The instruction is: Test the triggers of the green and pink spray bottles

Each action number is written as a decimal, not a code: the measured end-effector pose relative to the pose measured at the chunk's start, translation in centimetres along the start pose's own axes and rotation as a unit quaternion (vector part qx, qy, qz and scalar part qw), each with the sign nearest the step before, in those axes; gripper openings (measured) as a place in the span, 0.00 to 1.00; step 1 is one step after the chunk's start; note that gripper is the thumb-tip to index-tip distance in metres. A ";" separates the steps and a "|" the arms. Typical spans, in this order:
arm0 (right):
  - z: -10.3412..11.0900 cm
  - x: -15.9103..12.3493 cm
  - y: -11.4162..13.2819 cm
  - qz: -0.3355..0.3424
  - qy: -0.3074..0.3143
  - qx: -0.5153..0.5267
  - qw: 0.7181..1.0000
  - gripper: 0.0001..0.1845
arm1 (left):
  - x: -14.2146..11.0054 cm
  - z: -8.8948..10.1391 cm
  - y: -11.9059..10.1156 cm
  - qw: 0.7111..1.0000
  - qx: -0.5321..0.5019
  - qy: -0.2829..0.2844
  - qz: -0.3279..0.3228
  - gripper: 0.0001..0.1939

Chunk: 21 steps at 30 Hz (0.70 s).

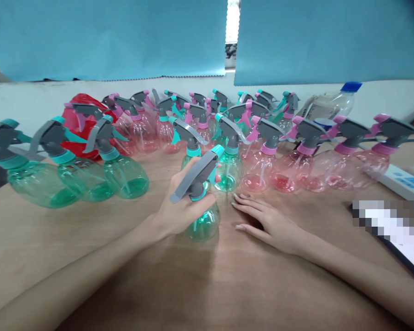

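Note:
A green spray bottle (203, 225) with a grey and teal trigger head stands upright at the middle of the wooden table (152, 285). Around its neck, just under the head, the fingers of my left hand (181, 202) are wrapped. Close behind it is another green spray bottle (230, 172). My right hand (269, 220) rests on the tabletop to the right, its fingers stretched out and apart, holding nothing. Its fingertips point at the held bottle without touching it. A pink spray bottle (258, 174) stands just beyond those fingers.
Several green spray bottles (126, 177) line the left side; several pink ones (341, 168) line the right. More crowd behind, by a red plastic bag (77, 131). A clear bottle with blue cap (345, 103) leans at the back right. A phone-like device (396, 239) lies right.

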State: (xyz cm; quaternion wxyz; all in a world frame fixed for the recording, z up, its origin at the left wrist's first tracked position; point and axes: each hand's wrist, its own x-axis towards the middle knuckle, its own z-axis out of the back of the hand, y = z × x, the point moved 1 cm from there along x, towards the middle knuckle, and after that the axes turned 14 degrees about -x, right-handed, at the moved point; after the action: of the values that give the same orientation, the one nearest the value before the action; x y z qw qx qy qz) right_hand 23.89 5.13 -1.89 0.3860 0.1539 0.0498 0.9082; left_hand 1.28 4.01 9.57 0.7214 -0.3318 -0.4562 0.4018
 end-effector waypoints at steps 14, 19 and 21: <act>0.1 0.0 0.2 0.000 0.005 -0.004 1.000 0.30 | -0.2 -0.3 1.0 1.000 -0.025 -0.009 0.003 0.22; 0.1 0.2 0.3 0.008 0.003 -0.017 1.000 0.30 | -0.2 -0.6 0.8 0.999 -0.031 -0.016 0.037 0.27; 0.0 0.2 0.2 0.010 0.000 -0.019 1.000 0.30 | -0.2 -0.7 0.5 0.998 -0.040 -0.016 0.042 0.28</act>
State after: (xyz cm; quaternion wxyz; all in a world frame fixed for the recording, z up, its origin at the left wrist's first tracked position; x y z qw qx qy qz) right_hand 23.63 5.07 -1.76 0.3799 0.1472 0.0309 0.9127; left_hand 1.70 3.99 8.85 0.6827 -0.3729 -0.4691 0.4181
